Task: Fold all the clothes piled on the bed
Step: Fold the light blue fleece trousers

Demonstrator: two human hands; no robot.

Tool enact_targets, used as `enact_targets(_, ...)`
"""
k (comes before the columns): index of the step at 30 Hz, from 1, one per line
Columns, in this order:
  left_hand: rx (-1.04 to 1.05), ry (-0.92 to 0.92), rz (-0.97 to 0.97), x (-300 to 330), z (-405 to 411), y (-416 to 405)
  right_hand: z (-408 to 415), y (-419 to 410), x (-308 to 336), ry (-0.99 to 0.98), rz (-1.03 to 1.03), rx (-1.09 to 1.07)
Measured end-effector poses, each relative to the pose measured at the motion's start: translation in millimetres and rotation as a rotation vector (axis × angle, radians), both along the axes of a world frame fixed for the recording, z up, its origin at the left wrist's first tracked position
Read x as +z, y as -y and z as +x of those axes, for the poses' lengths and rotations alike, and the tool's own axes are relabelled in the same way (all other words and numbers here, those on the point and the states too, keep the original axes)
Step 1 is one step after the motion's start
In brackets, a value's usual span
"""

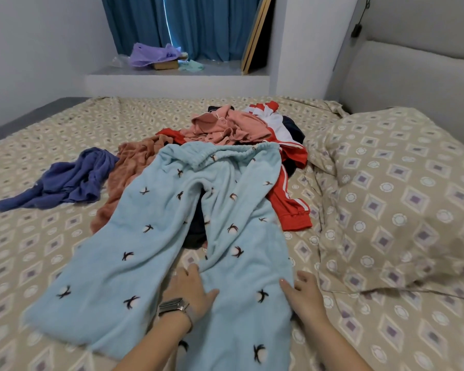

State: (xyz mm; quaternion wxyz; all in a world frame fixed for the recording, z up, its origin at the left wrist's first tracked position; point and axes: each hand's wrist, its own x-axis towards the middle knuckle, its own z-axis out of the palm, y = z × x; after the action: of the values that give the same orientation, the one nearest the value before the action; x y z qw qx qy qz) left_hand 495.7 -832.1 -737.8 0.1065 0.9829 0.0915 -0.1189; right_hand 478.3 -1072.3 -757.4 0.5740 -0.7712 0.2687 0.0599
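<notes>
2 flat, released hands, left (190,287) and right (304,293), press 1 blue trousers (172,236).

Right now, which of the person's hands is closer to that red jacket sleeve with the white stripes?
The right hand. It rests at the outer edge of the blue pants leg, on the same side as the red sleeve. The left hand lies between the two legs, farther away.

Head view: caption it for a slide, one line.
Both hands, left hand and right hand, flatten light blue fleece pants on the bed.
</notes>
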Motion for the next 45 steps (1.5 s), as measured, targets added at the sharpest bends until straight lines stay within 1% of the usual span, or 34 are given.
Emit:
enact_targets(2, 0.047, 0.006, -0.009, -3, -22, -1, -20, -10, 12, 0.03, -0.126, 0.104)
enact_targets(3, 0.045, 0.006, -0.071, -6, -31, 0, -30, -18, 14, 0.008, -0.219, 0.183)
enact_targets(5, 0.026, 0.01, -0.277, -10, -46, 4, -46, -29, 10, -0.033, -0.455, 0.346)
enact_targets(6, 0.019, 0.006, -0.351, -10, -53, 7, -51, -32, 7, -0.037, -0.512, 0.356)
enact_targets(7, 0.033, 0.004, -0.401, -8, -58, 8, -54, -32, 7, -0.038, -0.512, 0.32)
enact_targets(9, 0.091, -0.007, -0.498, -2, -63, 6, -58, -28, 11, -0.015, -0.414, 0.212)
enact_targets(11, 0.166, -0.111, -0.678, 2, -66, -3, -62, -21, 17, 0.004, -0.331, 0.148)
enact_targets(12, 0.191, -0.179, -0.764, 4, -68, -8, -64, -19, 19, 0.01, -0.321, 0.143)
enact_targets(13, 0.19, -0.235, -0.807, 7, -70, -13, -68, -17, 20, 0.006, -0.333, 0.158)
enact_targets(14, 0.17, -0.251, -0.789, 10, -72, -17, -72, -16, 20, -0.008, -0.358, 0.186)
enact_targets(15, 0.165, -0.213, -0.745, 13, -73, -21, -75, -16, 19, -0.013, -0.387, 0.213)
enact_targets(16, 0.191, -0.1, -0.698, 16, -74, -26, -77, -17, 18, -0.004, -0.43, 0.244)
enact_targets(18, 0.321, 0.247, -0.676, 25, -75, -42, -83, -26, 19, 0.066, -0.581, 0.265)
enact_targets(19, 0.402, 0.445, -0.666, 30, -75, -54, -86, -34, 22, 0.171, -0.658, 0.249)
enact_targets(20, 0.479, 0.622, -0.636, 35, -75, -69, -87, -42, 25, 0.317, -0.71, 0.244)
enact_targets(21, 0.549, 0.748, -0.593, 38, -76, -84, -87, -53, 29, 0.455, -0.729, 0.267)
enact_targets(22, 0.603, 0.81, -0.552, 40, -77, -101, -86, -66, 31, 0.542, -0.713, 0.325)
enact_targets(23, 0.651, 0.812, -0.521, 42, -78, -117, -84, -82, 35, 0.566, -0.662, 0.419)
enact_targets(24, 0.706, 0.757, -0.505, 42, -78, -132, -81, -99, 39, 0.553, -0.584, 0.537)
enact_targets(26, 0.812, 0.626, -0.514, 38, -79, -157, -75, -135, 43, 0.396, -0.452, 0.773)
enact_targets(27, 0.826, 0.587, -0.521, 36, -80, -169, -71, -153, 40, 0.341, -0.437, 0.849)
enact_targets(30, 0.769, 0.497, -0.5, 26, -81, -204, -58, -204, 29, 0.241, -0.45, 0.964)
enact_targets(32, 0.702, 0.383, -0.504, 19, -79, -226, -49, -227, 16, 0.214, -0.488, 1.04)
enact_targets(34, 0.567, 0.226, -0.464, 12, -77, -247, -45, -242, 5, 0.18, -0.549, 1.08)
enact_targets(36, 0.447, 0.078, -0.379, 13, -78, -262, -46, -251, 0, 0.184, -0.571, 1.024)
enact_targets(37, 0.404, 0.053, -0.378, 13, -78, -268, -47, -255, -1, 0.199, -0.552, 0.971)
enact_targets(38, 0.369, 0.05, -0.434, 16, -79, -271, -48, -259, -2, 0.214, -0.52, 0.913)
enact_targets(40, 0.269, 0.166, -0.566, 23, -81, -275, -52, -263, 1, 0.312, -0.412, 0.798)
enact_targets(41, 0.195, 0.23, -0.61, 25, -82, -276, -54, -264, 6, 0.375, -0.299, 0.724)
enact_targets(42, 0.155, 0.265, -0.64, 38, -86, -272, -58, -265, 17, 0.398, -0.164, 0.63)
enact_targets(44, 0.155, 0.317, -0.672, 53, -92, -263, -63, -267, 48, 0.378, 0.155, 0.437)
enact_targets(45, 0.181, 0.359, -0.709, 60, -97, -258, -63, -266, 64, 0.398, 0.291, 0.355)
